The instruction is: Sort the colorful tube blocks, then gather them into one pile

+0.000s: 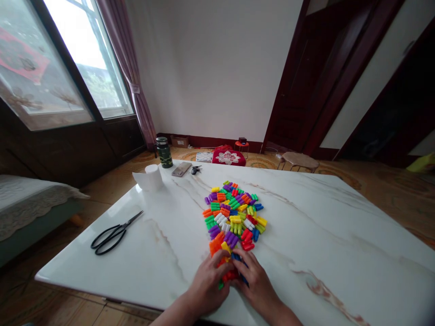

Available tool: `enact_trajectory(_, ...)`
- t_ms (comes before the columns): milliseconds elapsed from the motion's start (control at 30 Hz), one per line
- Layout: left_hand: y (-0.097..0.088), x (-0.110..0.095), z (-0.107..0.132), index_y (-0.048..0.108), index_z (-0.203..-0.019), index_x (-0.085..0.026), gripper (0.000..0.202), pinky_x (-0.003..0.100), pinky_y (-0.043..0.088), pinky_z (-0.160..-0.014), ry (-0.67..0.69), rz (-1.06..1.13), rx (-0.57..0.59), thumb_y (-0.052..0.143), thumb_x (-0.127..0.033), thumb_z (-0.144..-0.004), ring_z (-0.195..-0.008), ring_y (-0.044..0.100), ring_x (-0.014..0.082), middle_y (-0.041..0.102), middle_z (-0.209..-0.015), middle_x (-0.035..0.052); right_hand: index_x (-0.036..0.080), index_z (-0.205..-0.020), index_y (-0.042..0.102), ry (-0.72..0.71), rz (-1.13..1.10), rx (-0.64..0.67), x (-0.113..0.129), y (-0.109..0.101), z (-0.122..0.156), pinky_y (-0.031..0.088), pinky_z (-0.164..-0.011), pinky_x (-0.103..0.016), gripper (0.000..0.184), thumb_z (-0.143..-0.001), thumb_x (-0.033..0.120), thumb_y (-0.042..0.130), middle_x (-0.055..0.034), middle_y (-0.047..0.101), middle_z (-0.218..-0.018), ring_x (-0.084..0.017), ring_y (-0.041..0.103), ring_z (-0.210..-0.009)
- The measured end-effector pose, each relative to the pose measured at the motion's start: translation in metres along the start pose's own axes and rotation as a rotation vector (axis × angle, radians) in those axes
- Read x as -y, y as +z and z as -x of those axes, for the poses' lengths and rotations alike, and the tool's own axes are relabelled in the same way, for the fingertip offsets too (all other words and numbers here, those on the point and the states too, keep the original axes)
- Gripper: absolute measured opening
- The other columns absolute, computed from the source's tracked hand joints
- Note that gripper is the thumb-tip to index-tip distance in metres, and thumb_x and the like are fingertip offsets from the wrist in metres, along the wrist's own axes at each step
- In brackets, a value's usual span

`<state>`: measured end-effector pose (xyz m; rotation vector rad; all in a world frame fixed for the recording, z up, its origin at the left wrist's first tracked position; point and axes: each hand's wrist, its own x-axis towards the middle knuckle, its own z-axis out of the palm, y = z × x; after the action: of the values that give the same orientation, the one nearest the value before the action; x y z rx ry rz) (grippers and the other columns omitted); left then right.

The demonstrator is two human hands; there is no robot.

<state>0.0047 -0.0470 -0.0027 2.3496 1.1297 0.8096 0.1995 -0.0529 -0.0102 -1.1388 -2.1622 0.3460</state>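
Small bright plastic pieces with rounded, finger-like ridges lie in a heap (234,217) on the white marble-patterned table (292,235). At the heap's near end, my left hand (209,280) curls its fingers around orange and red plastic pieces (230,274). A yellow piece (225,247) shows just beyond its fingertips. Close beside it, my right hand (255,278) has bent fingers over blue plastic pieces (239,262). Both hands almost meet, and my fingers partly hide what is between them. A bit of green piece (220,285) peeks out under my left hand.
Black-handled scissors (112,235) lie on the left of the table. Farther back are a white paper roll (153,178), a camouflage bottle (164,153), a phone (181,169) and keys (196,170). Beyond the far edge stands a stool (298,160).
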Motion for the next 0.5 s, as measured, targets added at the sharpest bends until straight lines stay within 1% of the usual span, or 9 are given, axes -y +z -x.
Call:
enact_trajectory(67, -0.001, 0.000, -0.007, 0.066, -0.105, -0.029, 0.044, 0.038, 0.055, -0.089, 0.029, 0.057, -0.010, 0.049, -0.007, -0.071, -0.100, 0.062, 0.0217, 0.063, -0.113, 0.0065, 0.028, -0.117, 0.064, -0.021, -0.053, -0.052, -0.002, 0.002, -0.005, 0.054, -0.096, -0.038, 0.027, -0.091, 0.025, 0.058, -0.0079, 0.062, -0.122, -0.025, 0.060, -0.115)
enact_trajectory(133, -0.004, 0.003, -0.022, 0.067, -0.101, -0.026, 0.042, 0.035, 0.055, -0.086, 0.092, 0.106, -0.028, 0.046, -0.005, -0.071, -0.096, 0.062, 0.0202, 0.064, -0.109, 0.0064, 0.026, -0.111, 0.066, -0.043, -0.101, -0.122, -0.007, 0.003, -0.016, 0.056, -0.092, -0.034, 0.024, -0.094, 0.020, 0.050, -0.0075, 0.064, -0.114, -0.021, 0.063, -0.107)
enact_trajectory(200, -0.009, 0.009, -0.049, 0.067, -0.099, -0.024, 0.041, 0.034, 0.054, -0.086, 0.154, 0.137, -0.046, 0.046, -0.004, -0.071, -0.096, 0.062, 0.0200, 0.065, -0.108, 0.0068, 0.024, -0.106, 0.066, -0.044, -0.114, -0.200, -0.016, 0.000, -0.037, 0.055, -0.090, -0.034, 0.023, -0.095, 0.019, 0.047, -0.0081, 0.064, -0.110, -0.021, 0.063, -0.104)
enact_trajectory(267, -0.017, 0.018, -0.086, 0.069, -0.100, -0.022, 0.043, 0.034, 0.055, -0.087, 0.151, 0.148, -0.073, 0.046, -0.003, -0.069, -0.098, 0.063, 0.0208, 0.065, -0.107, 0.0078, 0.022, -0.104, 0.067, 0.001, -0.086, -0.280, -0.030, -0.005, -0.065, 0.054, -0.091, -0.038, 0.022, -0.095, 0.022, 0.046, -0.0098, 0.064, -0.109, -0.022, 0.062, -0.104)
enact_trajectory(300, -0.021, 0.022, -0.106, 0.069, -0.101, -0.022, 0.043, 0.034, 0.055, -0.087, 0.147, 0.136, -0.062, 0.047, -0.003, -0.069, -0.100, 0.063, 0.0210, 0.065, -0.109, 0.0080, 0.021, -0.103, 0.067, 0.024, -0.060, -0.309, -0.039, -0.009, -0.080, 0.054, -0.091, -0.039, 0.023, -0.095, 0.022, 0.045, -0.0107, 0.064, -0.107, -0.023, 0.062, -0.103)
enact_trajectory(333, -0.026, 0.026, -0.126, 0.070, -0.102, -0.022, 0.043, 0.034, 0.055, -0.088, 0.136, 0.117, -0.062, 0.048, -0.003, -0.070, -0.101, 0.063, 0.0210, 0.064, -0.112, 0.0081, 0.020, -0.102, 0.068, 0.037, -0.030, -0.338, -0.048, -0.013, -0.094, 0.054, -0.090, -0.041, 0.024, -0.094, 0.024, 0.046, -0.0116, 0.064, -0.105, -0.024, 0.062, -0.102)
enact_trajectory(400, -0.037, 0.032, -0.158, 0.070, -0.110, -0.024, 0.045, 0.036, 0.053, -0.093, 0.110, 0.018, -0.029, 0.054, -0.005, -0.072, -0.112, 0.061, 0.0235, 0.057, -0.130, 0.0078, 0.017, -0.109, 0.067, 0.051, 0.048, -0.378, -0.067, -0.024, -0.115, 0.052, -0.093, -0.045, 0.027, -0.093, 0.030, 0.049, -0.0146, 0.064, -0.111, -0.027, 0.061, -0.106)
enact_trajectory(467, -0.046, 0.034, -0.175, 0.065, -0.122, -0.028, 0.051, 0.039, 0.053, -0.093, 0.089, -0.097, 0.036, 0.062, -0.012, -0.073, -0.116, 0.060, 0.0272, 0.046, -0.146, 0.0069, 0.017, -0.115, 0.066, 0.080, 0.148, -0.433, -0.084, -0.033, -0.123, 0.048, -0.098, -0.048, 0.033, -0.093, 0.036, 0.050, -0.0149, 0.064, -0.117, -0.028, 0.058, -0.111)
enact_trajectory(500, -0.050, 0.035, -0.178, 0.063, -0.126, -0.030, 0.053, 0.040, 0.054, -0.093, 0.080, -0.142, 0.057, 0.066, -0.017, -0.074, -0.117, 0.060, 0.0282, 0.042, -0.150, 0.0061, 0.018, -0.116, 0.065, 0.112, 0.203, -0.463, -0.092, -0.036, -0.121, 0.046, -0.099, -0.048, 0.035, -0.094, 0.039, 0.049, -0.0145, 0.064, -0.119, -0.028, 0.057, -0.113)
